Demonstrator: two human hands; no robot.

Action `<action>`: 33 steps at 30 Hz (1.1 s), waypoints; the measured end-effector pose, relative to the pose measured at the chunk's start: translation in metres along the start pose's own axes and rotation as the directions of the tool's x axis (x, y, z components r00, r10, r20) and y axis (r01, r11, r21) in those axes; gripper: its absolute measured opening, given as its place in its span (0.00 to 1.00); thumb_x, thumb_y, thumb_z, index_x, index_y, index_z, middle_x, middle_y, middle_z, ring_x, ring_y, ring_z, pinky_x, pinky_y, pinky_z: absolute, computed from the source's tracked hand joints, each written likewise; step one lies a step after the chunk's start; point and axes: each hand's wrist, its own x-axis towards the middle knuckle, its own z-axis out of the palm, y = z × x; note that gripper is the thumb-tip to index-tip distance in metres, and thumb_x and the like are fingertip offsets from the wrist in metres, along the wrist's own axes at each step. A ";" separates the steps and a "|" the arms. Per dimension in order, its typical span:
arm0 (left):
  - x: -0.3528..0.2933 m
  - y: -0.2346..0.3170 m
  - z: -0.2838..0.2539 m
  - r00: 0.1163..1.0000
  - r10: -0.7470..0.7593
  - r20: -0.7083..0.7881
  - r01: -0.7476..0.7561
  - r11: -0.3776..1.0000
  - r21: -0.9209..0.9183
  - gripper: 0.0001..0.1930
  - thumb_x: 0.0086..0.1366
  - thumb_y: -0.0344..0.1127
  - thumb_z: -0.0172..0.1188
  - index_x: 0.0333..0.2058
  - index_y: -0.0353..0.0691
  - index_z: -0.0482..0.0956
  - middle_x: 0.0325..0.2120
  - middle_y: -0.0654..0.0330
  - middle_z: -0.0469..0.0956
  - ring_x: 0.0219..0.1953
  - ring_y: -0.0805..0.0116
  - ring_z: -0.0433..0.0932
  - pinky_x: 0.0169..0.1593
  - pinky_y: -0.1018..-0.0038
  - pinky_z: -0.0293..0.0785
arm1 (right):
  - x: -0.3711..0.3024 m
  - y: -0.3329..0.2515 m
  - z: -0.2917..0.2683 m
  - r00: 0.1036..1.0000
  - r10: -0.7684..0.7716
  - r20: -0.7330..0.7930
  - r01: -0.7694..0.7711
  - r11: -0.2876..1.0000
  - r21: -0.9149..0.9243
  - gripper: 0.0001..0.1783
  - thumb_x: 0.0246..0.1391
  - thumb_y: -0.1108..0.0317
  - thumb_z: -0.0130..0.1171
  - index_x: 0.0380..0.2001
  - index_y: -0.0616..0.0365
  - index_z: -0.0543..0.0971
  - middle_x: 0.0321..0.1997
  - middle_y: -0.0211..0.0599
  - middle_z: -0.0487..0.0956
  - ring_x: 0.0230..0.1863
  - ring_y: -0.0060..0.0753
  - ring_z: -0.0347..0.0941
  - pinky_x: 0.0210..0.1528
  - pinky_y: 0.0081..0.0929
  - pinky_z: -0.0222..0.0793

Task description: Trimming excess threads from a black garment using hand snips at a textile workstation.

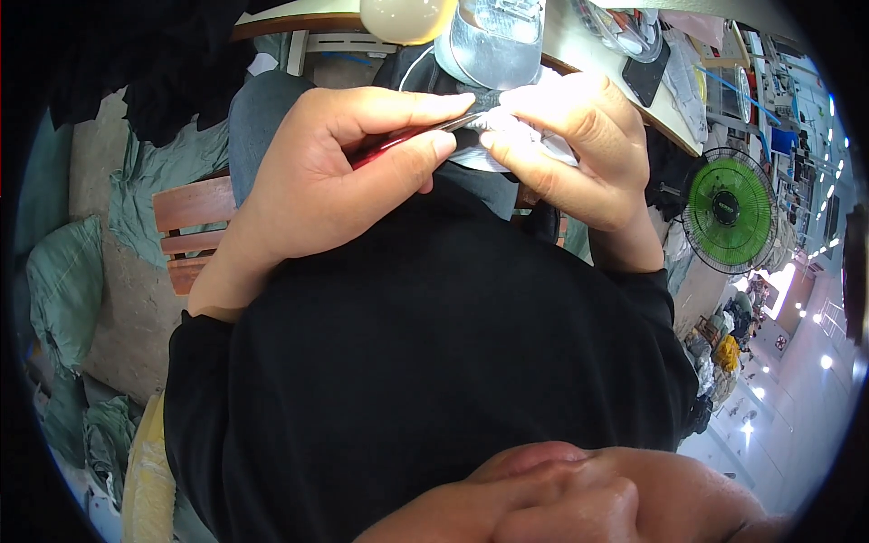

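Closed around a small red-handled tool [389,146] is my left hand [303,176]. The tool's thin metal tip points at the cloth beside my right fingertips; its exact kind is mostly hidden by my fingers. My right hand [593,136] pinches a bunched piece of white cloth [485,161] between thumb and fingers. A dark grey part [487,98] shows at the cloth's upper side, between the two hands. Both hands are close together, with the tool tip at or very near the fabric; I cannot tell whether it touches.
Just beyond my hands is a shiny metal machine part [493,56] with a rounded pale lamp-like piece [407,20]. A black phone [646,81] lies on the worktable [679,127] at right. A green fan [729,208], wooden slatted seat [195,206] and green sack [65,281] stand around me.
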 end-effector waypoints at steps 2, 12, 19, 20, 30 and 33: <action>0.002 -0.002 -0.001 1.000 -0.019 0.023 0.018 0.999 0.026 0.18 0.67 0.24 0.56 0.54 0.33 0.79 0.30 0.61 0.81 0.29 0.81 0.75 0.34 0.85 0.69 | -0.002 0.000 0.001 1.000 -0.006 0.008 0.006 1.000 0.002 0.14 0.24 0.68 0.65 0.23 0.56 0.81 0.30 0.37 0.79 0.27 0.32 0.72 0.25 0.22 0.70; 0.004 -0.007 0.006 0.999 -0.042 -0.027 0.040 0.995 -0.096 0.16 0.67 0.24 0.56 0.52 0.33 0.80 0.31 0.61 0.81 0.30 0.79 0.78 0.36 0.84 0.71 | -0.002 0.002 0.002 1.000 -0.009 0.006 0.009 1.000 0.000 0.14 0.24 0.68 0.64 0.23 0.56 0.81 0.30 0.36 0.79 0.28 0.31 0.72 0.25 0.23 0.70; 0.006 -0.006 0.006 0.997 -0.044 -0.061 0.035 0.988 -0.148 0.15 0.68 0.29 0.54 0.52 0.36 0.81 0.23 0.61 0.80 0.18 0.88 0.63 0.22 0.88 0.56 | 0.002 -0.001 0.003 0.998 0.026 -0.062 -0.028 0.999 -0.031 0.14 0.24 0.69 0.65 0.23 0.57 0.81 0.28 0.37 0.78 0.26 0.29 0.72 0.24 0.20 0.68; 0.006 -0.007 0.006 0.997 -0.037 -0.069 0.024 0.983 -0.183 0.15 0.68 0.30 0.53 0.51 0.36 0.81 0.21 0.61 0.80 0.16 0.89 0.60 0.20 0.88 0.52 | 0.002 -0.001 0.004 0.998 0.025 -0.063 -0.027 0.999 -0.031 0.14 0.24 0.69 0.65 0.23 0.57 0.81 0.28 0.37 0.78 0.26 0.29 0.72 0.24 0.20 0.68; 0.006 -0.009 0.009 0.997 0.003 -0.072 -0.015 0.986 -0.164 0.15 0.68 0.28 0.55 0.51 0.34 0.80 0.25 0.60 0.81 0.21 0.85 0.70 0.25 0.88 0.61 | 0.003 -0.001 0.003 0.998 0.003 -0.069 -0.005 1.000 -0.031 0.14 0.24 0.69 0.65 0.23 0.58 0.81 0.28 0.37 0.79 0.26 0.29 0.73 0.24 0.20 0.69; 0.005 -0.011 0.012 0.994 0.028 -0.102 -0.051 0.972 -0.230 0.14 0.67 0.25 0.55 0.50 0.33 0.80 0.29 0.60 0.81 0.27 0.79 0.77 0.33 0.85 0.70 | 0.003 -0.001 0.004 0.998 -0.003 -0.066 0.001 1.000 -0.020 0.14 0.25 0.69 0.65 0.23 0.58 0.81 0.28 0.37 0.79 0.26 0.29 0.73 0.24 0.21 0.69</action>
